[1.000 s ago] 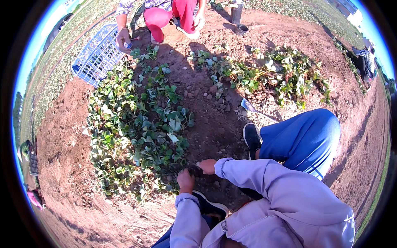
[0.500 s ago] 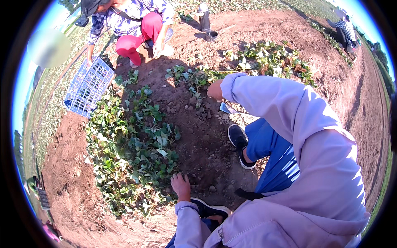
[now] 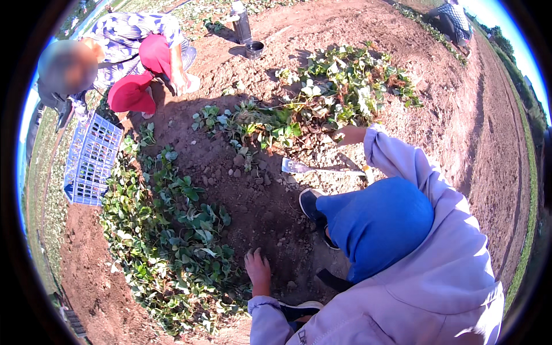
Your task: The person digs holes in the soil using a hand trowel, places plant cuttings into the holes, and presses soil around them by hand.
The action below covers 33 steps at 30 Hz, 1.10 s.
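Observation:
My left hand [image 3: 257, 271] rests on the dark soil beside a long row of low leafy plants [image 3: 167, 230], fingers stretched and apart, holding nothing. My right hand [image 3: 349, 135] reaches forward to the near edge of a heap of leafy vines [image 3: 345, 86]. Its fingertips are lost among stems and shadow, so whether they grip anything is hidden. On the ground below that hand lies a flat-bladed hand tool [image 3: 296, 167], its handle pointing toward my knee.
A co-worker in red trousers [image 3: 132, 95] crouches at the far left, by a blue plastic crate [image 3: 95, 158]. A tall flask [image 3: 240, 23] and a dark cup [image 3: 254, 49] stand at the back. Another person [image 3: 451, 22] squats far right.
My right hand has moved right, from above the hand tool to the vine heap, leaving the tool in full sight. My left hand stays by the row. The co-worker has leaned left.

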{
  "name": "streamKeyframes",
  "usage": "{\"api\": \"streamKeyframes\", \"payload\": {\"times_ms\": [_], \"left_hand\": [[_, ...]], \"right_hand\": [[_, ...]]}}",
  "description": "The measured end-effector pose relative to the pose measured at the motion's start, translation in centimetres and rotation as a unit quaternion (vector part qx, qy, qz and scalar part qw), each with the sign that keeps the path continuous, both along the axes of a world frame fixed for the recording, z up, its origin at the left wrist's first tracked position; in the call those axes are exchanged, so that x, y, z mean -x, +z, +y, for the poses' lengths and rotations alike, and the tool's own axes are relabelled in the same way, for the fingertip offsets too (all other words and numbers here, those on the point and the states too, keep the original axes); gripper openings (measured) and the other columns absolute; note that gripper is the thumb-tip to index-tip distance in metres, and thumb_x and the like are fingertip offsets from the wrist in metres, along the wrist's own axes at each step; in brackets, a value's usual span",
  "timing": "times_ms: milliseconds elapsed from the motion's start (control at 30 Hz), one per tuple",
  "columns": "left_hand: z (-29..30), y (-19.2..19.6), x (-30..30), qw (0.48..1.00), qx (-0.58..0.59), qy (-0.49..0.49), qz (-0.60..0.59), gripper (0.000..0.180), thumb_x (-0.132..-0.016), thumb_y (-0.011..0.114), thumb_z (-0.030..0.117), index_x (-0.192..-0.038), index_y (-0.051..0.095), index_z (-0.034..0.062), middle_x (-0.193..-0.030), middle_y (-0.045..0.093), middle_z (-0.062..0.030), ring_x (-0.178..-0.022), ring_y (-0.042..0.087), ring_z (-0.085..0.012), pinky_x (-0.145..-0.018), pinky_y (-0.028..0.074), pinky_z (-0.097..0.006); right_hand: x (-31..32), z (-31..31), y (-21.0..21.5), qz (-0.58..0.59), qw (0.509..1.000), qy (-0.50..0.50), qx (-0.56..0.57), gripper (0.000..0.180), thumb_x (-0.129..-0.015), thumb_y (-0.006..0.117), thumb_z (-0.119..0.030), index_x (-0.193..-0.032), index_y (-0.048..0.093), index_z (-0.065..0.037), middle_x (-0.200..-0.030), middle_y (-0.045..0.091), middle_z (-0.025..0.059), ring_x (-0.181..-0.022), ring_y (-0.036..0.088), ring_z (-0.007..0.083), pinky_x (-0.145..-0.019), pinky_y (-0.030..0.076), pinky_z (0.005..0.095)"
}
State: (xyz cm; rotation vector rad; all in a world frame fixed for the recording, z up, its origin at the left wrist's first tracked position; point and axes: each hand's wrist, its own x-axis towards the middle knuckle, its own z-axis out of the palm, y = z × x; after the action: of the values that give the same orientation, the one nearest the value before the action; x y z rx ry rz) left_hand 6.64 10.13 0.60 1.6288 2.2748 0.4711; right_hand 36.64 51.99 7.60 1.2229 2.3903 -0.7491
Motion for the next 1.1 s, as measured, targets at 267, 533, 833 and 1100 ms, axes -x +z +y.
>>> {"api": "streamKeyframes", "payload": {"times_ms": [267, 533, 833, 1100], "left_hand": [[1.1, -1.2, -0.9, 0.996, 0.084, -0.009, 0.015, 0.055, -0.070, 0.056, 0.017, -0.120, 0.034, 0.0091, -0.129, 0.024, -0.0157, -0.119, 0.023, -0.0341, -0.093, 0.025, -0.047], [5.8, -0.7, 1.0, 0.997, 0.070, -0.002, 0.013, 0.057, -0.072, 0.056, 0.018, -0.122, 0.031, 0.0094, -0.129, 0.024, -0.0142, -0.120, 0.020, -0.0323, -0.094, 0.024, -0.047], [4.1, -2.5, 1.2, 0.990, 0.139, 0.035, 0.009, 0.063, -0.076, 0.051, 0.029, -0.128, 0.020, 0.0112, -0.131, 0.021, -0.0127, -0.121, 0.019, -0.0300, -0.094, 0.023, -0.050], [3.1, -2.7, 1.2, 0.986, 0.161, 0.049, -0.002, 0.063, -0.078, 0.047, 0.031, -0.129, 0.018, 0.0090, -0.133, 0.019, -0.0117, -0.123, 0.017, -0.0282, -0.093, 0.022, -0.051]], "right_hand": [[-8.8, -11.2, -5.3, 0.131, 0.963, -0.221, 0.083, 0.060, -0.061, 0.068, -0.019, -0.112, 0.042, -0.003, -0.082, 0.058, 0.0136, -0.069, 0.055, 0.0187, -0.060, 0.044, 0.0294], [-1.6, -12.7, 2.2, 0.338, 0.808, -0.375, 0.304, 0.043, -0.068, 0.058, -0.011, -0.109, 0.047, -0.004, -0.065, 0.048, 0.0001, -0.056, 0.047, 0.0088, -0.053, 0.041, 0.0221], [11.0, -10.1, 10.2, 0.245, 0.956, -0.026, 0.161, 0.021, -0.070, 0.057, -0.011, -0.090, 0.055, -0.004, -0.075, 0.059, 0.0053, -0.057, 0.051, 0.0133, -0.054, 0.041, 0.0296], [28.0, -6.4, 10.2, 0.094, 0.878, 0.424, -0.201, 0.030, -0.066, 0.056, -0.013, -0.095, 0.050, -0.010, -0.066, 0.055, 0.0110, -0.063, 0.056, 0.0305, -0.055, 0.043, 0.0399]]}}
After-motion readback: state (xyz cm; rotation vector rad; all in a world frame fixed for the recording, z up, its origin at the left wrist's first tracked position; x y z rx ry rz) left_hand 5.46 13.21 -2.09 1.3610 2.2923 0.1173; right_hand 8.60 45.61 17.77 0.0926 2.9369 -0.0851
